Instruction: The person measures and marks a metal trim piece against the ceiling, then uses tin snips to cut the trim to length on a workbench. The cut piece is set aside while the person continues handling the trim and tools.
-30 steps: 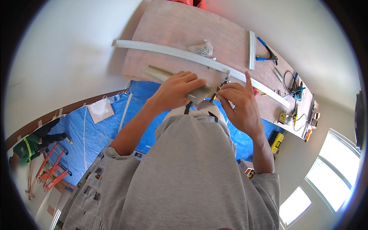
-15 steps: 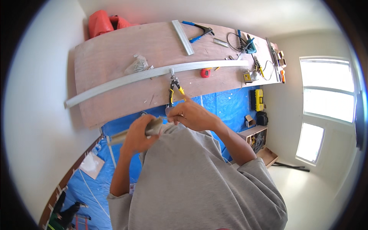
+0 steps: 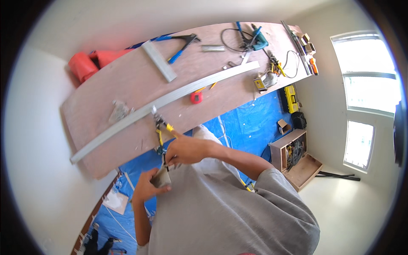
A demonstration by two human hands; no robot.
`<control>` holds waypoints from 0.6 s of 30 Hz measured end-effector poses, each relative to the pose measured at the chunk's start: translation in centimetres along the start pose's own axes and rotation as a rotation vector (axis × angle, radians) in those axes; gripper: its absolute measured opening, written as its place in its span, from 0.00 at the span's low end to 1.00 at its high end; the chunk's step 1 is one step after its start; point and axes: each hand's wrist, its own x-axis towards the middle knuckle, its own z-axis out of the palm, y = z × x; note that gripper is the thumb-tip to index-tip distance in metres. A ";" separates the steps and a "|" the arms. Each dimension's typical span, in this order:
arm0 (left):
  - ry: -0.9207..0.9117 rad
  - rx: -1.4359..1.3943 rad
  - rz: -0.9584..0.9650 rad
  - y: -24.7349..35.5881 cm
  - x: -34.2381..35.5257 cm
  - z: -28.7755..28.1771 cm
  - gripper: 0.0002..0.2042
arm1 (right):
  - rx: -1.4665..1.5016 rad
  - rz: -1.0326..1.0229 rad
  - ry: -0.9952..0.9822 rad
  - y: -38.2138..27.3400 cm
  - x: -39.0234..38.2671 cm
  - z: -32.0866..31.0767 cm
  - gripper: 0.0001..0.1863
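My right hand (image 3: 189,149) is closed around the handles of a pair of tin snips (image 3: 159,122) with yellow and black grips. The jaws of the snips point away from me, over the near edge of the workbench, close to a long pale metal strip (image 3: 182,92). My left hand (image 3: 146,187) is wrapped around a greyish metal channel (image 3: 160,178), thumb on the near side. The channel appears almost end-on, just below my right hand's fingers. Whether the channel touches the right hand cannot be made out.
On the wooden workbench (image 3: 102,140) lie a clear bag of small parts (image 3: 120,111), a red tape measure (image 3: 196,97), a short metal strip (image 3: 159,61), a blue-handled riveter (image 3: 182,46) and a teal drill (image 3: 259,40). Blue sheeting (image 3: 242,119) covers the floor, with a yellow toolbox (image 3: 291,98).
My view has turned, so the bench appears tilted. The channel in my left hand has swung from pointing left to nearly end-on. The snips stay in my right hand.
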 end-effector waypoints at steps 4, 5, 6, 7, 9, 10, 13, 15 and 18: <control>0.111 0.158 -0.052 6.3 5.2 3.8 0.31 | 0.051 0.052 0.032 4.2 -5.3 -6.1 0.16; 0.143 0.189 -0.054 7.4 6.2 4.7 0.33 | 0.112 -0.029 0.177 5.6 -7.0 -7.1 0.17; 0.181 0.251 -0.091 8.5 7.1 5.5 0.34 | 0.259 -0.019 0.256 8.2 -9.0 -8.8 0.23; 0.232 0.311 -0.113 9.3 8.1 5.8 0.36 | 0.271 0.113 0.340 11.4 -10.8 -10.7 0.24; 0.309 0.411 -0.165 10.7 9.7 6.1 0.39 | 0.070 0.251 0.606 19.8 -15.6 -15.6 0.28; 0.322 0.449 -0.201 11.2 10.2 6.2 0.40 | -0.101 0.459 0.738 24.6 -18.8 -18.3 0.27; 0.345 0.407 -0.327 12.4 11.5 7.0 0.43 | -0.120 1.109 1.118 38.9 -30.9 -26.4 0.16; 0.374 0.363 -0.383 12.9 12.2 7.9 0.45 | -0.249 1.351 1.380 45.8 -40.3 -29.1 0.16; 0.399 0.340 -0.468 13.3 13.2 8.8 0.48 | -0.164 1.804 1.164 52.5 -51.4 -30.9 0.21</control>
